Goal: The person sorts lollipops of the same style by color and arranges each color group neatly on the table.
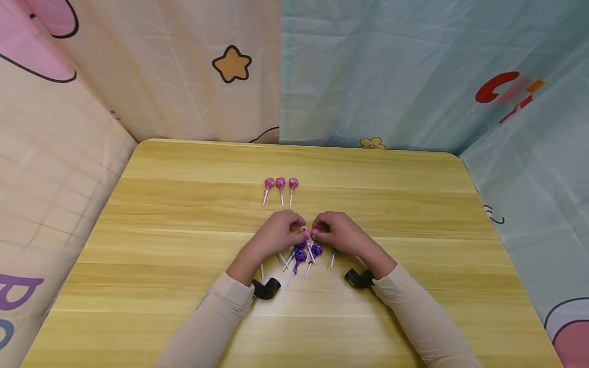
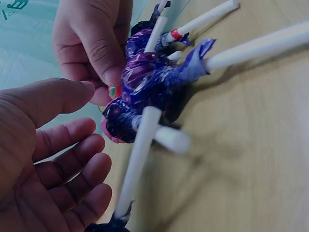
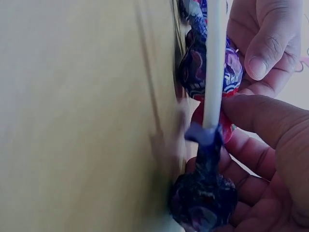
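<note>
The wooden table (image 1: 184, 214) is ringed by printed curtains: a cream one (image 1: 152, 76) with a yellow star from about nine to twelve o'clock, and a pale blue one (image 1: 391, 76) from twelve round to three.

The left hand (image 1: 276, 236) rests on the table just left of centre, at about nine o'clock from a heap of lollipops (image 1: 303, 253). From the head view its fingers curl in toward the heap; from the left wrist view the palm shows with the fingers loosely bent, the thumb reaching toward the purple wrappers, and nothing held (the fingertips sit just beside a wrapper, and I cannot tell whether they touch it). A black wrist mount (image 1: 266, 289) sits at the cuff of the beige sleeve (image 1: 216, 317).

The heap lies between the two hands, at about six o'clock from the table's centre: purple-wrapped heads crossed over one another, white sticks fanning toward the near edge. At twelve o'clock from it, well apart, three pink lollipops (image 1: 280, 186) lie in a neat row, sticks pointing toward the person.

The right hand (image 1: 338, 234) sits at three o'clock from the heap. Its thumb and forefinger pinch a pink-wrapped lollipop (image 1: 315, 232) at the top of the pile, close to the left hand's fingertips. One more purple lollipop (image 1: 333, 257) lies partly under this hand.
</note>
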Demonstrator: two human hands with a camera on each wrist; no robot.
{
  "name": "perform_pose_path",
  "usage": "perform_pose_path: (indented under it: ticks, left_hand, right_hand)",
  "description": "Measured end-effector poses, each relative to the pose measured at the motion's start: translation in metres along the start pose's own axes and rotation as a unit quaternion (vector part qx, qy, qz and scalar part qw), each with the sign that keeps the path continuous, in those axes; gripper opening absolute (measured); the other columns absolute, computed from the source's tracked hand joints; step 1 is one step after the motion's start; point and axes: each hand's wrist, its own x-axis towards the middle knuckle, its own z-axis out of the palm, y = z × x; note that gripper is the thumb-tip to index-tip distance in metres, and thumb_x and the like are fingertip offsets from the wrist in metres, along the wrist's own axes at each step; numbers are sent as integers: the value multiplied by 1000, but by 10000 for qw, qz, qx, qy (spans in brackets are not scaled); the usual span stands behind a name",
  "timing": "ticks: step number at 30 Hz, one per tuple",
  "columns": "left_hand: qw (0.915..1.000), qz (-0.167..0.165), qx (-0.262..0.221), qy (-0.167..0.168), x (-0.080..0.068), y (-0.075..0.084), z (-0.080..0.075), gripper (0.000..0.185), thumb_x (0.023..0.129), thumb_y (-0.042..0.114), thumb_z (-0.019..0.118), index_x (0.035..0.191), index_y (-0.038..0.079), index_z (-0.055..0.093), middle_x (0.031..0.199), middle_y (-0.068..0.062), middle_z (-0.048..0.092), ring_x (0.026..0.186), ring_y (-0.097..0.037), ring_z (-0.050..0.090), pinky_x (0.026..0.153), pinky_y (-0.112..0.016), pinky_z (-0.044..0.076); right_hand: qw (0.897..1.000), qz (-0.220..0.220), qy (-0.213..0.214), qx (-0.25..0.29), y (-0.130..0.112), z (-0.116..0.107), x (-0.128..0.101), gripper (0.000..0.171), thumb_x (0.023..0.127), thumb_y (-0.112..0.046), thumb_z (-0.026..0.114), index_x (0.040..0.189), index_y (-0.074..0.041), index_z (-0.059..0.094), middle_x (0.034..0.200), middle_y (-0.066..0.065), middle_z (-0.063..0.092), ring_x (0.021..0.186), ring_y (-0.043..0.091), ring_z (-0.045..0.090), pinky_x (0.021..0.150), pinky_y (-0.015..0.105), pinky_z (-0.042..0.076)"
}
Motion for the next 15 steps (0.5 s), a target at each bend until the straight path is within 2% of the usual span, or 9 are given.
perform_pose_path:
  ticks: [15]
  left_hand:
    - [10000, 49, 29, 55, 2, 2, 8, 27, 84, 18, 77, 105, 1, 72, 90, -3, 64, 81, -15, 58, 76, -32, 50]
  right_hand:
    - [9997, 172, 162, -117, -2, -11, 0, 10, 94, -20, 70, 97, -11, 70, 90, -2, 65, 80, 14, 56, 73, 33, 50]
